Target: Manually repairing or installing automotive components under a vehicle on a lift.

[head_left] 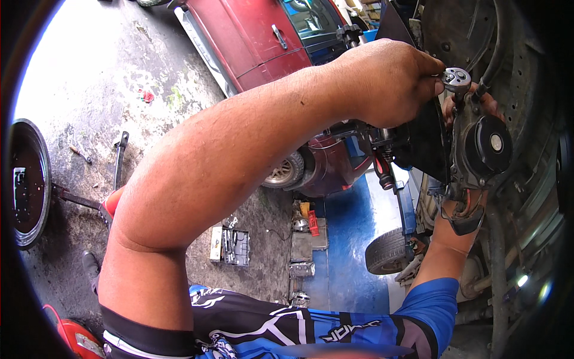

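My left hand (397, 84) reaches across the upper part of the view, its fingers closed on a chrome ratchet wrench (458, 77). The ratchet's round head sits at the top of a greasy metal housing with a round black cap (485, 145), fixed among parts under a vehicle. Below and behind that housing comes my right arm, in a blue sleeve. Fingers of my right hand (490, 105) show curled around the housing's upper side, while the palm is hidden behind it. A black plate (423, 140) stands just left of the housing.
The vehicle's underside (514, 221) crowds the right side. A red-and-black handled tool (383, 172) hangs beside the black plate. Beyond are a red car (257, 45), a wheel (385, 251), a socket set (230, 246) on the floor and a round pan of dark liquid (46, 197).
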Tool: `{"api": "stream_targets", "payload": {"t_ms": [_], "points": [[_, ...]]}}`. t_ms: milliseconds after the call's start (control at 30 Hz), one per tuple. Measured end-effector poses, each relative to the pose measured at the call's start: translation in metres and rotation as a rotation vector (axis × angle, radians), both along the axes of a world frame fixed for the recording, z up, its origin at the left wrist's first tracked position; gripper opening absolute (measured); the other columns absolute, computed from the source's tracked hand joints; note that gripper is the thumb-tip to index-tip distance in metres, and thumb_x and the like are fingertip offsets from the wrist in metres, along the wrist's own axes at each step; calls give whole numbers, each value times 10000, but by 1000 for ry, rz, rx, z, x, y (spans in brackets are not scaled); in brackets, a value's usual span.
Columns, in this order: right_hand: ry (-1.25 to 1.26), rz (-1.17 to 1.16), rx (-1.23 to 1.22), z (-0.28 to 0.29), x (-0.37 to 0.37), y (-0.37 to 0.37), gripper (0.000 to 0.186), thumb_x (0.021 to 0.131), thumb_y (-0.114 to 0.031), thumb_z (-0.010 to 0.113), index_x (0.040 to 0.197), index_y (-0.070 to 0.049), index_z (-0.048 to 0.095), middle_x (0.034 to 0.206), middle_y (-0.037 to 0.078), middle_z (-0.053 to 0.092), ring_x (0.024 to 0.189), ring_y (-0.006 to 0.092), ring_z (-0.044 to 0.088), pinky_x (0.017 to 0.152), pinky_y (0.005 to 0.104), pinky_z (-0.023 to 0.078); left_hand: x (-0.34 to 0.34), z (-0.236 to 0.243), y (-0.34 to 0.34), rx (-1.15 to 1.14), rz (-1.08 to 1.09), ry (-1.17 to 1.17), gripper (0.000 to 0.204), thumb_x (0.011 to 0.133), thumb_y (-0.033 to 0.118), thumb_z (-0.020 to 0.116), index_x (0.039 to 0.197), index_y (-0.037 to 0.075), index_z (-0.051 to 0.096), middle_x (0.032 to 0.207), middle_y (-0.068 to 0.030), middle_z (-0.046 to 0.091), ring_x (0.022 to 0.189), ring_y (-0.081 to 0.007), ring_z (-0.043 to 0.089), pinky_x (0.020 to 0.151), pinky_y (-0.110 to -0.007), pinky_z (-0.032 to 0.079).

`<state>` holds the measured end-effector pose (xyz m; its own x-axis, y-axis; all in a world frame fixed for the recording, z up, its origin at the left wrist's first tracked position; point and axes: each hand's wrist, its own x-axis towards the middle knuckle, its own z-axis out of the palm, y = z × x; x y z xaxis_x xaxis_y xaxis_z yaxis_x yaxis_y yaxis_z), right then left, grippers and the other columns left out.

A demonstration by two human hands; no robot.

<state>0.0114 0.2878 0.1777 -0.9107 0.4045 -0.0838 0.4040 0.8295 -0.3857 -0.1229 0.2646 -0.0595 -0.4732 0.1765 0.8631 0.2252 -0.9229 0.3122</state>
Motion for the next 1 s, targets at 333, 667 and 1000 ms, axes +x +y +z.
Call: {"api": "stream_targets", "payload": {"t_ms": [333, 667, 1000], "points": [[-37, -61, 73, 0, -3, -4, 698, 930, -620, 447, 1227, 6, 533, 835, 155, 621, 711, 195, 621, 636, 292, 523, -1, -3, 0, 25, 52, 3, 321, 975, 241, 528, 1203, 46, 641, 895, -184, 697, 817, -295, 693, 792, -391, 524], [68, 144, 51, -33, -13, -12, 799, 898, -699, 408, 1149, 44, 559, 776, 148, 616, 690, 211, 613, 627, 316, 515, -16, -10, 4, 76, 374, 75, 315, 942, 202, 556, 1227, 94, 635, 990, -176, 697, 852, -316, 690, 805, -404, 548], [284, -111, 172, -30, 4, -21, 577, 990, -483, 434, 1200, 42, 552, 856, 163, 659, 660, 156, 654, 560, 250, 553, 12, 9, -37, -175, 492, 462, 231, 771, 127, 600, 927, -24, 681, 754, -131, 630, 733, -302, 655, 693, -380, 552]]}}
